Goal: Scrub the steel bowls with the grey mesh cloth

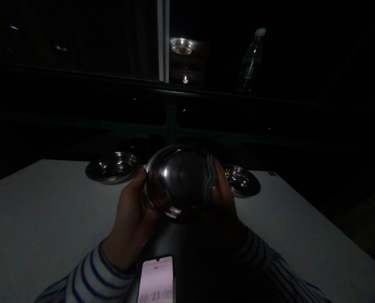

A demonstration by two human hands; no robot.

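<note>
A shiny metal bowl (178,181) is held tilted up over the table, its rounded outside facing me. My left hand (132,214) grips its left rim, thumb at the edge and the other fingers partly hidden behind it. My right hand (223,193) is closed on a grey, rough-textured cloth (210,168) and presses it against the bowl's right side. Shadow hides much of that hand and the lower part of the cloth.
Two more metal bowls stand on the white table (48,219), one bowl (112,168) at the back left and another bowl (246,183) at the back right. A lit phone (156,277) showing a timer lies close in front. Behind are a dark window and a clear bottle (252,63).
</note>
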